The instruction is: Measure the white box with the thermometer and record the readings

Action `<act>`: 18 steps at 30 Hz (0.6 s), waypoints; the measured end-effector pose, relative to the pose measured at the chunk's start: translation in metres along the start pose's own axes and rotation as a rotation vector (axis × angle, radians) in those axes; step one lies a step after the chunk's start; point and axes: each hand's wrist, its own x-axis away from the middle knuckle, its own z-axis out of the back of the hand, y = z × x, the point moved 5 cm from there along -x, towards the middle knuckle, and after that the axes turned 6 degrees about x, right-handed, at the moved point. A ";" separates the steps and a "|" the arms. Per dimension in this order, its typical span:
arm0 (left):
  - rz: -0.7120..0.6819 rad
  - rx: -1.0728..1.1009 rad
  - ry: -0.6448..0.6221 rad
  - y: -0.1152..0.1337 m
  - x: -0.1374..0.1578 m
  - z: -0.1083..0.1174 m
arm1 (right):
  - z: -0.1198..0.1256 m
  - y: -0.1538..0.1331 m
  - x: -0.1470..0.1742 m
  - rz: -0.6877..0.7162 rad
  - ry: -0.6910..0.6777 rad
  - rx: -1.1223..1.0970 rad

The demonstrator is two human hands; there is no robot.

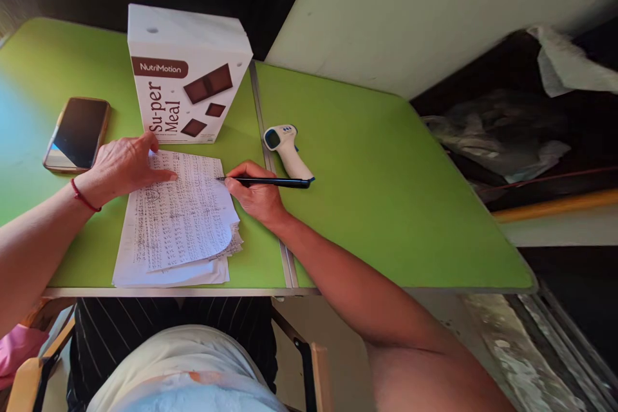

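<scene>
A small stack of white papers [188,225] covered in dense handwriting lies on the green table [386,206], its lower right corner curling up. My left hand [126,164] rests across the upper left of the sheets, thumb and fingers spread apart. A black pen [275,182] is gripped in my right hand [255,193], its tip at the right part of the top sheet. Just beyond the papers stands an upright white box [212,112] with chocolate pieces printed on it. The fingertips of my left hand are close to the box's lower left corner.
Left of the box lies a phone [80,135], screen up. A white infrared thermometer [292,151] lies right of the pen, near the metal seam [261,116] between the table halves. Behind stands a pale wall [362,19]; plastic bags [497,132] sit on a dark shelf at right.
</scene>
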 end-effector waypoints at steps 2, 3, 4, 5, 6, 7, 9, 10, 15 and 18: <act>-0.004 -0.014 -0.008 0.000 0.000 0.000 | 0.000 0.000 0.000 -0.011 -0.004 0.004; -0.007 -0.024 -0.012 0.000 0.001 0.001 | 0.000 0.000 -0.001 -0.017 -0.006 0.007; -0.009 -0.033 -0.017 0.000 0.001 0.001 | -0.001 0.000 -0.001 -0.022 -0.008 0.008; -0.011 -0.037 -0.020 0.000 0.001 0.001 | -0.001 0.001 -0.001 -0.024 -0.010 0.006; -0.011 -0.038 -0.021 0.000 0.000 0.001 | -0.001 0.001 -0.001 -0.024 -0.010 -0.001; -0.009 -0.036 -0.022 0.000 0.000 0.001 | -0.001 0.001 -0.001 -0.021 -0.008 -0.012; 0.007 -0.027 -0.014 0.000 -0.001 0.000 | 0.001 0.002 -0.001 -0.016 0.013 -0.035; 0.019 -0.022 -0.007 0.001 -0.001 0.001 | 0.003 0.004 -0.001 -0.019 0.034 -0.043; 0.136 -0.040 0.015 0.012 0.008 0.007 | 0.012 0.011 0.001 -0.069 0.151 -0.032; 0.147 -0.071 0.089 0.017 0.017 0.015 | 0.013 0.013 0.000 -0.088 0.154 -0.035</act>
